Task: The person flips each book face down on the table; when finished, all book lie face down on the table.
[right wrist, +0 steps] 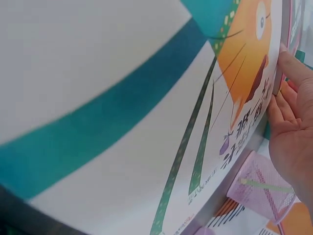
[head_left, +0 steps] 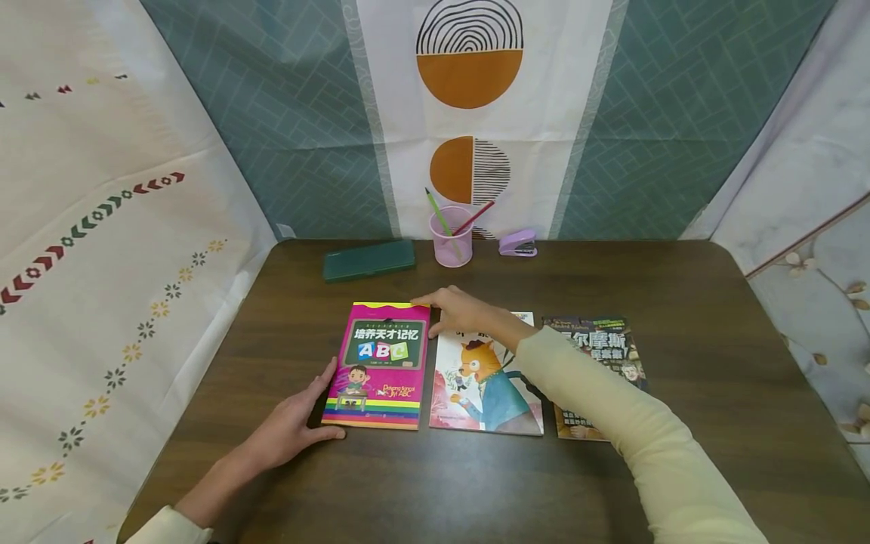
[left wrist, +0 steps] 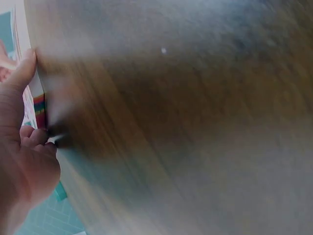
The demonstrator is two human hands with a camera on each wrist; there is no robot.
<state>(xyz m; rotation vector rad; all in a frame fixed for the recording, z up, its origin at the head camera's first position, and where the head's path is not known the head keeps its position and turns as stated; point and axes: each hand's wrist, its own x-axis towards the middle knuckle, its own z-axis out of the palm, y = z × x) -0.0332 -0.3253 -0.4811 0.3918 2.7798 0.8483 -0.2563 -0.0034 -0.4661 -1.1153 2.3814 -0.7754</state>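
A pink book (head_left: 381, 378) with "ABC" on its cover lies flat on the wooden table. My left hand (head_left: 292, 423) holds its lower left corner, fingers along the left side and thumb by the bottom edge. At the upper right corner, my right hand (head_left: 469, 308) grips the same book, fingers over the top edge and thumb at the right side. Beneath the right wrist lies a white picture book (head_left: 485, 385) with an orange animal in blue clothes; its cover fills much of the right wrist view. The right sleeve partly hides a dark book (head_left: 621, 351) farther right.
Along the back of the table (head_left: 707, 340) are a dark green case (head_left: 370, 261), a pink mesh cup (head_left: 451, 253) holding a green and a red pencil, and a purple stapler (head_left: 518, 243). Patterned cloth (head_left: 292, 113) hangs behind and at both sides.
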